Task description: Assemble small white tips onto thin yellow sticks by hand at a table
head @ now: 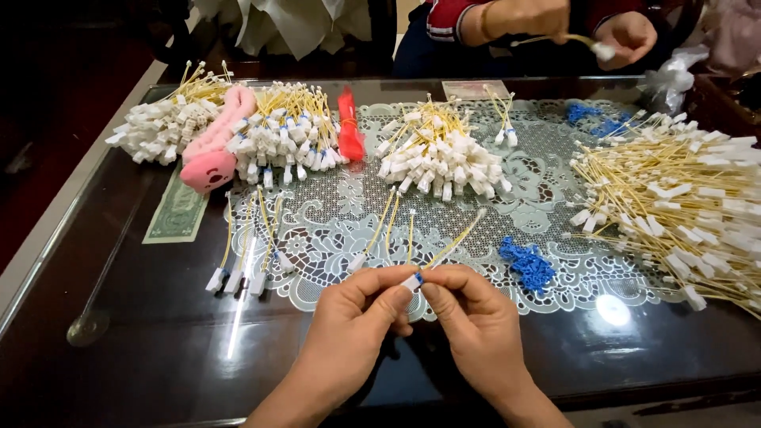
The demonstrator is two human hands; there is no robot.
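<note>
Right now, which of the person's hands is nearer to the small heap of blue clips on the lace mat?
The right hand is nearer: the blue clips lie just up and right of it. The left hand is beyond the right, farther away.

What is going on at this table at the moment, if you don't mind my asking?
A person's left hand and right hand pinch one yellow cable at its white and blue end, above a lace mat. Heaps of similar cables and blue clips lie around. Across the table, another person handles a cable too.
</note>
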